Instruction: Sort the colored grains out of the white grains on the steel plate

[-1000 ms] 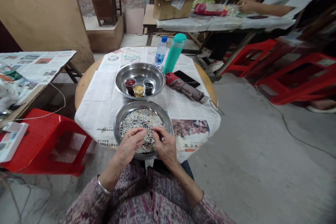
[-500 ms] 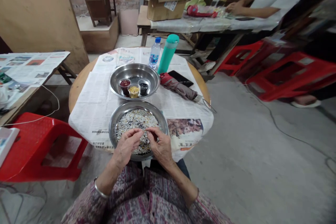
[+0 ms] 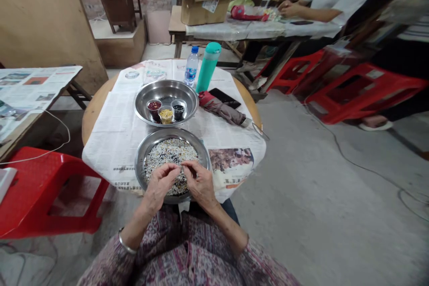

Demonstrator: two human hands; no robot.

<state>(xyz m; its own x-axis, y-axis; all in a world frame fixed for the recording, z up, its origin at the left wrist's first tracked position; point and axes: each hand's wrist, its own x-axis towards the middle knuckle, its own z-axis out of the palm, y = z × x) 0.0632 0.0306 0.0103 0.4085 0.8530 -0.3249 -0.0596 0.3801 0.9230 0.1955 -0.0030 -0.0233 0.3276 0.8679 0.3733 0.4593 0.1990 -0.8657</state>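
Observation:
Both my hands hover close together over the near metal bowl (image 3: 139, 161). Inside it lies a layer of small mixed grains or beads (image 3: 167, 151), mostly white with black and yellow ones among them. My left hand (image 3: 161, 182) is closed, thumb and fingertips pinched together. My right hand (image 3: 198, 183) pinches in the same way, its fingertips almost meeting the left ones. Whatever sits between the fingertips is too small to make out. Just beyond, a second metal bowl (image 3: 140, 100) holds clear cups of red pieces (image 3: 154, 106), yellow pieces (image 3: 166, 115) and black pieces (image 3: 178, 109).
On the newspaper-covered round table (image 3: 110, 143) stand a water bottle (image 3: 191, 68) and a teal flask (image 3: 208, 68). A folded umbrella (image 3: 223, 109) lies beside a dark phone (image 3: 225, 97). Red stools (image 3: 50, 187) flank the table. Another person's hands (image 3: 290, 10) work at a farther table.
The whole view has shifted a little, so things sit slightly farther left. My hands stay pinched together above the near bowl, with little other movement.

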